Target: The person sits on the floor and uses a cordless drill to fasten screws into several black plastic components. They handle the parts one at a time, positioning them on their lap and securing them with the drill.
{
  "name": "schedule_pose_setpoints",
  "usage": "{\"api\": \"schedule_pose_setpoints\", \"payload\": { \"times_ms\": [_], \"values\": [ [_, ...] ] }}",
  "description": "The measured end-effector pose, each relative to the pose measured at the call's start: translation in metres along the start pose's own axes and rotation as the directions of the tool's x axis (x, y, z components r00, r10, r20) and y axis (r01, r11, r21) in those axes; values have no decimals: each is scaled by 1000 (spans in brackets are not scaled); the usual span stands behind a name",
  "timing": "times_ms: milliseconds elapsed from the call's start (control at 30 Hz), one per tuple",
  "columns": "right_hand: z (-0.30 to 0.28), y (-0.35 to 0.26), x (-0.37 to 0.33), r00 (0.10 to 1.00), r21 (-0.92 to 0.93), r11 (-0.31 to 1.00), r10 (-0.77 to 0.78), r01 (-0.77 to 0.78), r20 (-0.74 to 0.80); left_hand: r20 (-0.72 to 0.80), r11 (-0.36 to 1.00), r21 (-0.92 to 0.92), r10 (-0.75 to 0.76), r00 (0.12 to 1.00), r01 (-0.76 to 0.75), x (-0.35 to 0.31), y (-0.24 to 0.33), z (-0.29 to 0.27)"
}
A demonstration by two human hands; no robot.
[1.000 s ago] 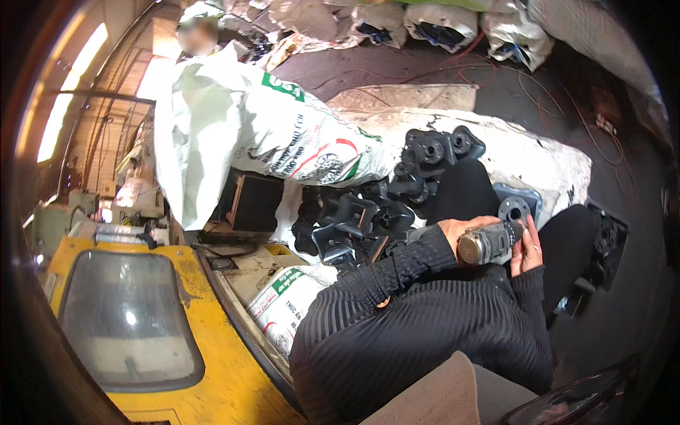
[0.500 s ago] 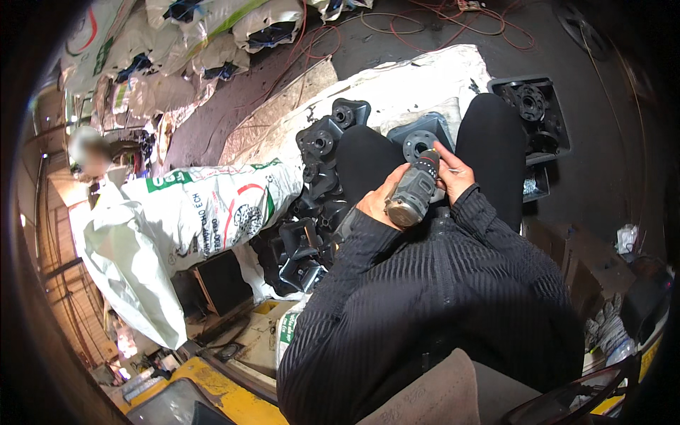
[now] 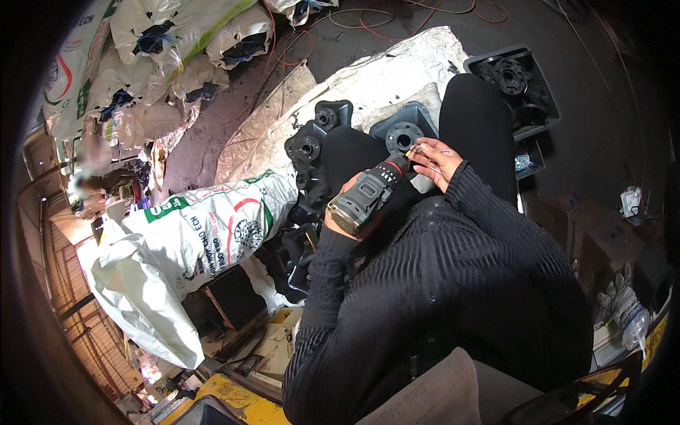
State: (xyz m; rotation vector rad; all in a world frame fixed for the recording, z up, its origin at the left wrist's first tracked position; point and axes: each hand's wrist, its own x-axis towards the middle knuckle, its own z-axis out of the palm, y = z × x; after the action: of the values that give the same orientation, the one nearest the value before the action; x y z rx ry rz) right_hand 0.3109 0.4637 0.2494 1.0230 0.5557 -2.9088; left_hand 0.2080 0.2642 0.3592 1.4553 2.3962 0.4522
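Observation:
My left hand (image 3: 338, 224) is wrapped round a grey cordless drill (image 3: 367, 198) with a red ring near its chuck. The drill points up and right, its yellow-tinted tip close to a dark grey flanged part. That part has a square base (image 3: 419, 115) and a round, holed disc (image 3: 404, 137), and it sits between my knees. My right hand (image 3: 440, 164) is at the drill's tip, fingertips pinched together. Thin shiny pieces that look like screws (image 3: 440, 151) stick out from its fingers. The drill body hides most of my left fingers.
Similar black parts (image 3: 306, 149) are heaped by my left leg, beside a printed white sack (image 3: 234, 227). At right, a black crate (image 3: 542, 92) holds round parts, with a small bin (image 3: 528, 159) below. White sheeting (image 3: 397, 71) covers the floor ahead; hoses (image 3: 368, 18) lie beyond.
The drill has swung left and down in my left hand, away from over the disc. My right hand has drawn right of the chuck, its fingers more spread. The whole view has shifted slightly.

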Motion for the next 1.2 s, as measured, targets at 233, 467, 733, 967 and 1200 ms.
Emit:
{"api": "schedule_pose_setpoints", "payload": {
  "times_ms": [233, 467, 733, 967, 1200],
  "values": [
    [-7, 7, 7, 996, 122, 989, 75, -81, 50, -11, 998, 67, 9, 1000, -8, -5, 5, -4],
    [-4, 4, 4, 999, 64, 998, 18, -20, 32, 28, 995, 98, -15, 999, 12, -9, -5, 3],
    [-2, 5, 7, 998, -179, 983, 42, -51, -56, 161, 971, -124, -185, 970, 205, -21, -10, 7],
    [-6, 8, 8, 997, -175, 981, 78, -81, -26, 130, 991, -89, -84, 988, 96, -18, -9, 3],
    [-11, 14, 12, 988, -36, 989, 140, -143, -61, 95, 997, 75, -11, 995, 3, -15, -8, 6]
  ]
}}
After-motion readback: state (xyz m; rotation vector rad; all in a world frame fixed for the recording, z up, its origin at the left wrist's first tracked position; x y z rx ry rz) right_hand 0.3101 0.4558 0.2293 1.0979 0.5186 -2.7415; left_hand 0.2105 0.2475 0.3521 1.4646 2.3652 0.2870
